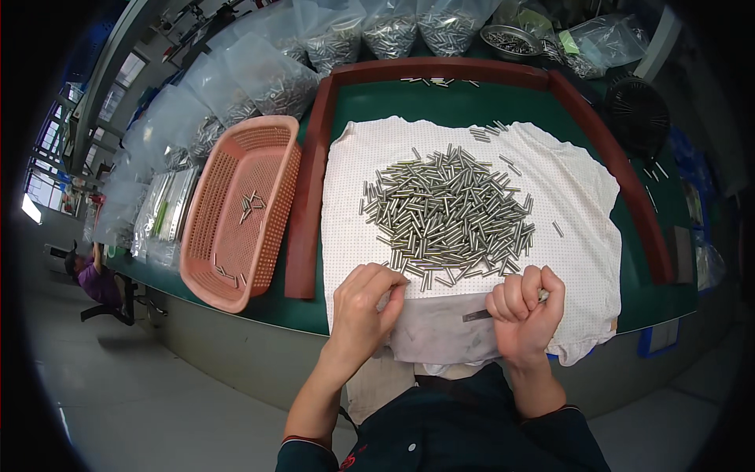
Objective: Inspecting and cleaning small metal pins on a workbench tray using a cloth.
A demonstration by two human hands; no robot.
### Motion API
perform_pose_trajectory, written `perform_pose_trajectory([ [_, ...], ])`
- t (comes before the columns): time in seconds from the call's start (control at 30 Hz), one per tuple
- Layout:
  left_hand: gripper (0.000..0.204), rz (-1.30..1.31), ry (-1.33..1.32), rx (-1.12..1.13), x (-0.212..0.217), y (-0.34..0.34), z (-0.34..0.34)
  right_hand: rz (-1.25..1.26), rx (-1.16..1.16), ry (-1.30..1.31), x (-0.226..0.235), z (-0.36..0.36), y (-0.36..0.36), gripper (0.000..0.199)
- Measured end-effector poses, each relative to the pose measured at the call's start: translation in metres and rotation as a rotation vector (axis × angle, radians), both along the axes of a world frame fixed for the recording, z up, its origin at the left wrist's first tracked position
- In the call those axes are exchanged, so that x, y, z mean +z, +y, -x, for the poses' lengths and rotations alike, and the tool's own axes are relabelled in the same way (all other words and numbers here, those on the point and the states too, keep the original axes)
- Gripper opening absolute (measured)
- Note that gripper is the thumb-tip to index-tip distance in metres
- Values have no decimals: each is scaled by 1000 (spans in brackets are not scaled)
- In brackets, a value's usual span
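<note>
A large heap of short silvery metal pins point(448, 208) lies on a white dotted cloth point(582, 189) in front of me. My left hand point(366, 307) is at the heap's near left edge, its fingers curled and bent toward the thumb. Whatever is between those fingertips, if anything, is too small to make out. To the right, my right hand point(527, 315) is closed in a fist round a slim tool with a flat dark blade point(476, 315); most of it is hidden in the fist. A greyish cloth point(440, 326) is spread between my hands at the table's front edge.
Dark red wooden rails point(440, 68) border the green table point(377, 102). On the left stands a pink plastic basket point(271, 228) with a few pins inside. Bags of metal parts point(330, 47) and a metal bowl point(511, 41) line the back. A seated person point(98, 279) is far left.
</note>
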State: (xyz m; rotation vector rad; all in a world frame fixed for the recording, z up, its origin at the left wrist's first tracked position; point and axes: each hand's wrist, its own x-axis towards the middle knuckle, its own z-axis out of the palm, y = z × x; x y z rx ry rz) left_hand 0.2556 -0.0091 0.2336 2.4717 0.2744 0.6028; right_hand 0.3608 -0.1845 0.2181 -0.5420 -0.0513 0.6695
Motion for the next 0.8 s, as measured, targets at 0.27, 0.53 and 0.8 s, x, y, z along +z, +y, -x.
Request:
perform_pose_trajectory([
  [0.27, 11, -30, -10, 15, -10, -21, -13, -7, -7, 5, 0, 0, 1, 40],
  [0.53, 12, -101, 59, -34, -3, -17, -12, -6, -5, 15, 0, 0, -1, 40],
  [0.8, 15, -119, 54, -138, 1, -6, -10, -11, -6, 14, 0, -1, -1, 39],
])
